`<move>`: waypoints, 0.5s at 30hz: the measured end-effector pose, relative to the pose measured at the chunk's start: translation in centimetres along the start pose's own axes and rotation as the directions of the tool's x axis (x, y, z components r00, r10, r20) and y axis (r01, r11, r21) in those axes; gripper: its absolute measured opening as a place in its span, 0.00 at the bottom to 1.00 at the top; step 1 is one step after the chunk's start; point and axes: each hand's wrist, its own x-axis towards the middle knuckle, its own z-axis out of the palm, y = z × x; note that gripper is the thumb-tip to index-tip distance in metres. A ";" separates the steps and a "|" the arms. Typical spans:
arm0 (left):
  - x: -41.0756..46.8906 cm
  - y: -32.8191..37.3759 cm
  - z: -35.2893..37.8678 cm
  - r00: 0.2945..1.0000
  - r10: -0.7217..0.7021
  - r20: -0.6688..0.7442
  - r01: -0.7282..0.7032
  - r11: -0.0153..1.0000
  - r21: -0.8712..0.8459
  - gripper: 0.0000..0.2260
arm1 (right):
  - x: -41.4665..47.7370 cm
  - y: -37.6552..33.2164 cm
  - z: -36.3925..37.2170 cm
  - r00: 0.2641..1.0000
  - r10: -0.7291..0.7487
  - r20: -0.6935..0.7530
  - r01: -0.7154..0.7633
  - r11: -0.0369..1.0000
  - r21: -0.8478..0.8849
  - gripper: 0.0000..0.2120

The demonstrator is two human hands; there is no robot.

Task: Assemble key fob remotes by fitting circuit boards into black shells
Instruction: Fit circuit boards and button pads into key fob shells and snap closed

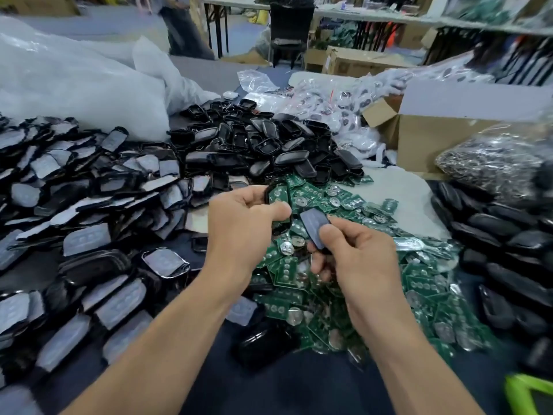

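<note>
Left hand [245, 226], frame centre, grips a black plastic shell [270, 190]; right hand [359, 253] beside it pinches a grey-faced black cover [314, 226]. Below them, a heap of green circuit boards [329, 283] covers the dark blue surface [299, 393]; black shell pile [263, 145] upper centre. White tables [374, 18] line the top edge.

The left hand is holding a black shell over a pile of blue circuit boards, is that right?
Not quite: the head view shows the circuit boards are green, not blue. The left hand does hold a black shell over that pile.
</note>
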 end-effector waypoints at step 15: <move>-1.3 -0.2 1.3 0.969 -0.053 0.243 0.041 0.998 0.056 0.09 | 0.8 0.2 -0.6 0.999 -0.042 0.026 0.043 0.998 -0.042 0.14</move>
